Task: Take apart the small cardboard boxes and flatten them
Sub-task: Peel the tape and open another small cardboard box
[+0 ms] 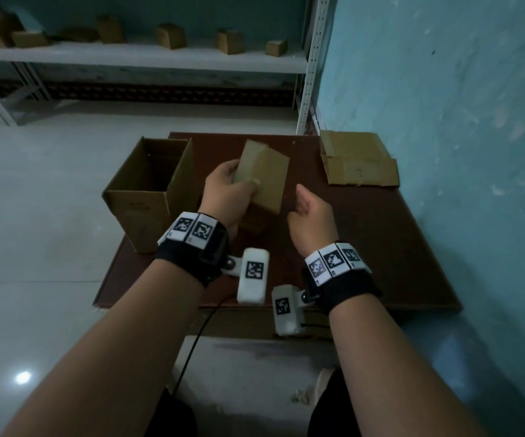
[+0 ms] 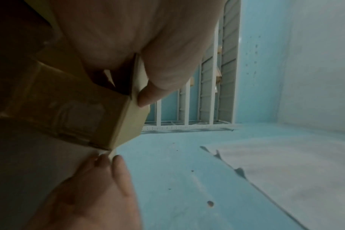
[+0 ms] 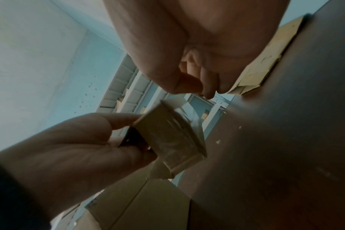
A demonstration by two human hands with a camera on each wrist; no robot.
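A small brown cardboard box (image 1: pixel 264 175) is held tilted above the dark brown table (image 1: pixel 381 247). My left hand (image 1: pixel 231 189) grips its near left end, thumb on top and fingers round the far side. In the left wrist view the box (image 2: pixel 73 112) sits between thumb and fingers, with one end flap standing slightly ajar. My right hand (image 1: pixel 310 212) hovers just right of the box without touching it, fingers loosely curled and holding nothing. The right wrist view shows the taped box (image 3: pixel 173 140) in my left hand (image 3: pixel 79 147).
A large open cardboard box (image 1: pixel 151 193) stands on the table's left edge. Flattened cardboard (image 1: pixel 355 162) lies at the back right by the blue wall. Behind, a white shelf (image 1: pixel 128 55) carries several small boxes (image 1: pixel 171 36). Pale floor surrounds the low table.
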